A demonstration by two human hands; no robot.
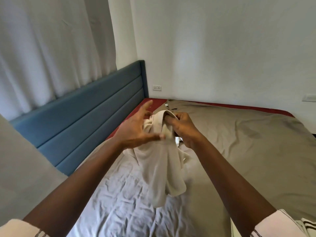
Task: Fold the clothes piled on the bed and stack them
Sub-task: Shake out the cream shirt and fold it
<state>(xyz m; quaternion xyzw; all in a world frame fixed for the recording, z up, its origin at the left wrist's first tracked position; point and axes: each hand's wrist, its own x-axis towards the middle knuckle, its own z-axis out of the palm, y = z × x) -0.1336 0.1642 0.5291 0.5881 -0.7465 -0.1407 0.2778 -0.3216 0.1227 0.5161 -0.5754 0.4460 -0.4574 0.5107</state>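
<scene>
Both arms reach forward, forearms bare, converging toward middle of view. Left forearm (pixel 77 182) comes from lower left, right forearm (pixel 227 173) from lower right. Left hand (pixel 136 129) is raised, palm turned to right, fingers spread and almost straight, somewhat blurred. Thumb (pixel 158 136) points toward cream garment (pixel 160 168), tip at fabric edge; contact not clear. Right hand (pixel 184 129) is at same height, back of hand toward camera, fingers curled round top edge of garment and holding it up.
</scene>
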